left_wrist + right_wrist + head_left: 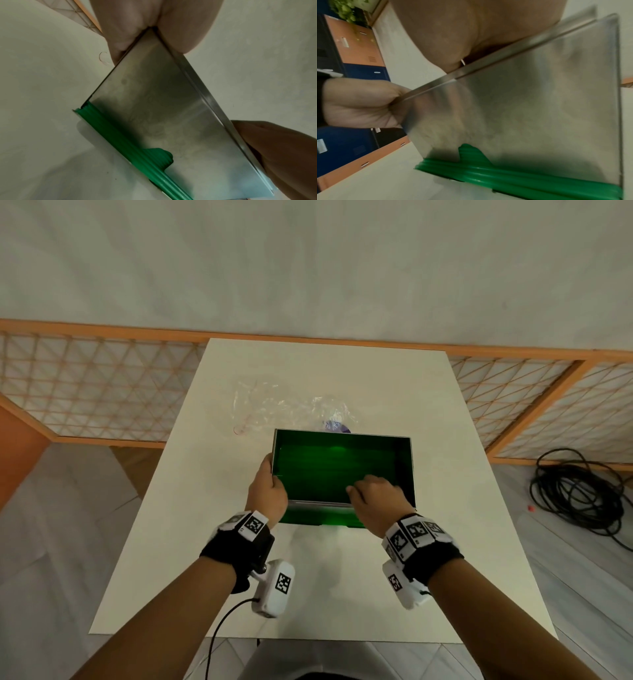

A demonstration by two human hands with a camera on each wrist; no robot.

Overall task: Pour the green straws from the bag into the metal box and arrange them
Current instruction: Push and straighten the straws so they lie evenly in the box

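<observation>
The metal box (412, 470) stands mid-table, its bottom covered by green straws (329, 470) lying lengthwise. My left hand (269, 491) grips the box's near left corner. My right hand (375, 498) hooks over the near wall, its fingers down inside and hidden. In the left wrist view the fingers (123, 27) pinch the corner of the steel wall (163, 108), and straws (120, 135) show along its lower edge. Seen from the right wrist, the palm (453, 27) lies over the rim of the wall (539, 108), above straws (505, 175). The clear bag (274, 402) lies crumpled behind the box.
A small purple thing (334, 426) sits against the box's far wall. The white table (342, 577) ends close to me. A wooden lattice rail (102, 392) runs behind it. Black cable (582, 491) is coiled on the floor at the right.
</observation>
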